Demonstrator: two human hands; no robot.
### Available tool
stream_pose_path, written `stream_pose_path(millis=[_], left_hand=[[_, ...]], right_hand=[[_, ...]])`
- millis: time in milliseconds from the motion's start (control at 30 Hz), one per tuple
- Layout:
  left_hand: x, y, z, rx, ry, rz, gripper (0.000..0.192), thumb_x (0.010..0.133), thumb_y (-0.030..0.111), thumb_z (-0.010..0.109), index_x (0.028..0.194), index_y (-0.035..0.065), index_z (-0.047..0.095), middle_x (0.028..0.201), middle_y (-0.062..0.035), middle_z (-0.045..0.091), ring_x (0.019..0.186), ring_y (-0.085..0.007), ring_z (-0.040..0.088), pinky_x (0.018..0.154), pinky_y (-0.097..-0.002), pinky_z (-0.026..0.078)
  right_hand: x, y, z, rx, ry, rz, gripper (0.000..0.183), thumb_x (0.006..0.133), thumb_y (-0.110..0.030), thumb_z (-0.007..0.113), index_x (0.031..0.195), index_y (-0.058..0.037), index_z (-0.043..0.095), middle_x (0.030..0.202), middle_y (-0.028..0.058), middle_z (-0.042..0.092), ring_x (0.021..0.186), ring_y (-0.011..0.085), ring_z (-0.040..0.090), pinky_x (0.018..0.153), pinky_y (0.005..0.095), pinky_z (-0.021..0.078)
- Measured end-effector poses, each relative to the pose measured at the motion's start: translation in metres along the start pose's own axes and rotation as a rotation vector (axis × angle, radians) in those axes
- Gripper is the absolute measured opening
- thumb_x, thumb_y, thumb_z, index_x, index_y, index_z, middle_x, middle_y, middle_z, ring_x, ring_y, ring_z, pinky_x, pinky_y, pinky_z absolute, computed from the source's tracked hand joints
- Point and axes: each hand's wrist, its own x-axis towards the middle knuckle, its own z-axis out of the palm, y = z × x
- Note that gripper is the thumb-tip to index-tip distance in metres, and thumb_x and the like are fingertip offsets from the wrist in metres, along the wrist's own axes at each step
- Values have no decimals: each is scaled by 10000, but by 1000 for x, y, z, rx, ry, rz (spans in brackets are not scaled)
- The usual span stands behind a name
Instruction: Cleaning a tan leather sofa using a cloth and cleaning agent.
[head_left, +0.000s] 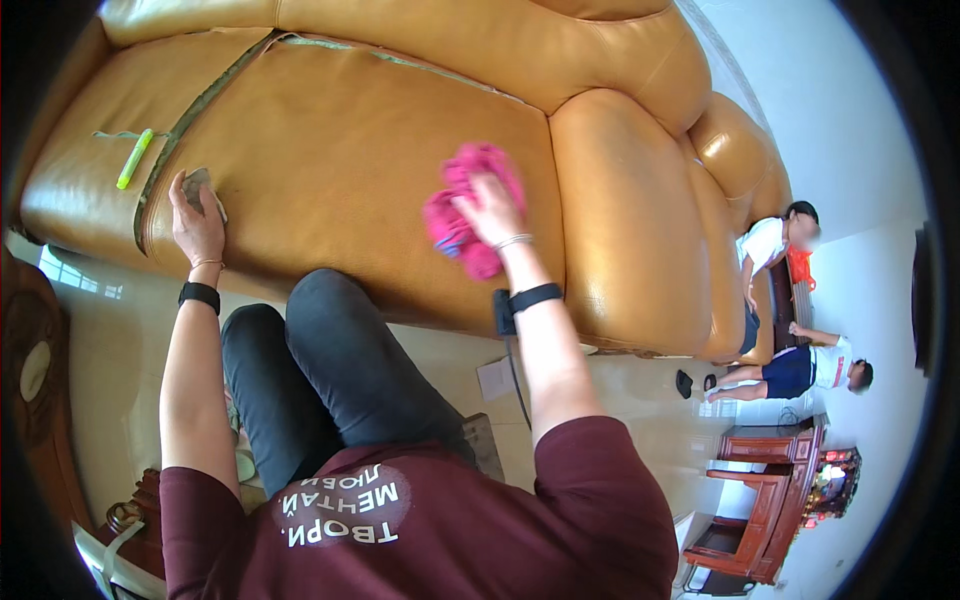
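Note:
Before me stretches a tan leather sofa (337, 135), torn along its seat seams so that grey-green lining shows. My right hand (491, 210) presses a bunched pink cloth (480, 161) onto the seat, close to the armrest (630, 225). Near the seat's front edge, at the left, my left hand (199, 225) has its fingers around a small greyish piece (196, 187), perhaps a sponge or folded cloth; the hand covers part of it. Beyond the torn seam, a yellow highlighter-like pen (135, 159) lies on the neighbouring cushion.
Two people, one at the sofa's far end (765, 244) and one standing (806, 371), are on the right. Dark slippers (683, 384) lie on the tiled floor (630, 405). Carved wooden furniture (34, 360) stands at left, and a red-brown wooden cabinet (772, 495) at lower right.

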Motion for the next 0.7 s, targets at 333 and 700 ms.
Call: stream_pose_path(millis=[333, 700], left_hand=[[-5, -1, 0, 44, 56, 28, 378, 902, 219, 516, 1261, 135, 437, 1128, -148, 596, 987, -359, 590, 804, -406, 486], [-5, 6, 7, 2, 20, 10, 374, 902, 210, 512, 1255, 109, 435, 1167, -162, 564, 1030, -352, 569, 845, -399, 469]], right_hand=[[-37, -44, 13, -252, -120, -185, 517, 861, -383, 538, 1326, -177, 447, 1314, 196, 440, 1238, 360, 399, 1014, 465, 349], [67, 41, 3, -149, -428, 444, 766, 805, -644, 465, 1442, -302, 213, 1533, 59, 106, 1404, 337, 46, 1088, 593, 91]])
